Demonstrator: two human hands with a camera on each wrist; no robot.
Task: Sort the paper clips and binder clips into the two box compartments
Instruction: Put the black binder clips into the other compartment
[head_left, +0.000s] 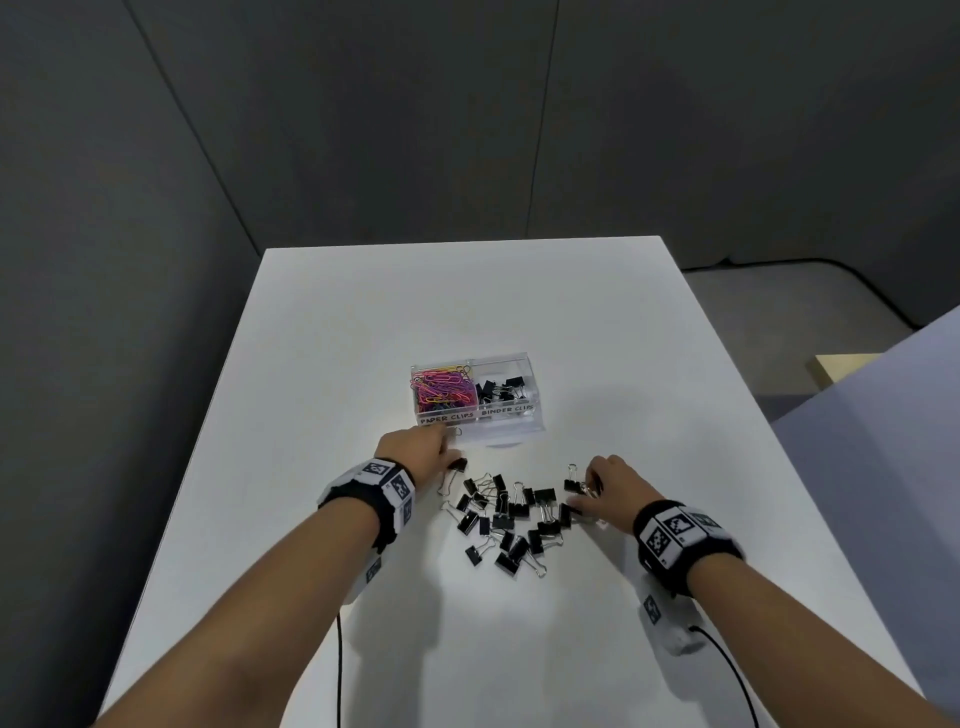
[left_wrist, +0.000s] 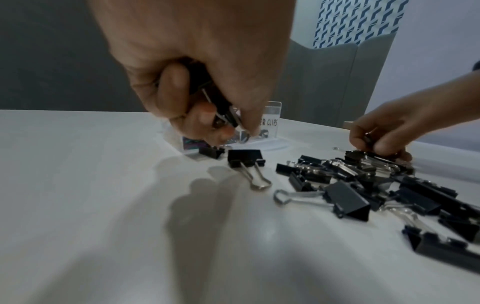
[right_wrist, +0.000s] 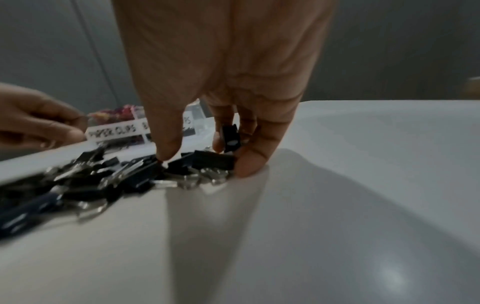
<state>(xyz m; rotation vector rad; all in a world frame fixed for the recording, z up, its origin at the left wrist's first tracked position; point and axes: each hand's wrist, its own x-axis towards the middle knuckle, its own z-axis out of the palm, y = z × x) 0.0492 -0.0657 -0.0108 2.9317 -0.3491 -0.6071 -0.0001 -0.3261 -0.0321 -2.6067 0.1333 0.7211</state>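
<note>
- Clear box (head_left: 535, 410): coloured paper clips (head_left: 442, 391) in the left compartment, black binder clips (head_left: 500, 389) in the right.
- Loose binder clip pile (head_left: 511, 525) lies on the white table (head_left: 363, 332), handles pointing all ways.
- Left hand (left_wrist: 197, 67) grips several binder clips.
- Right hand (right_wrist: 228, 82) seems to pinch one; blurred.
- Grey walls (head_left: 363, 104) behind.
</note>
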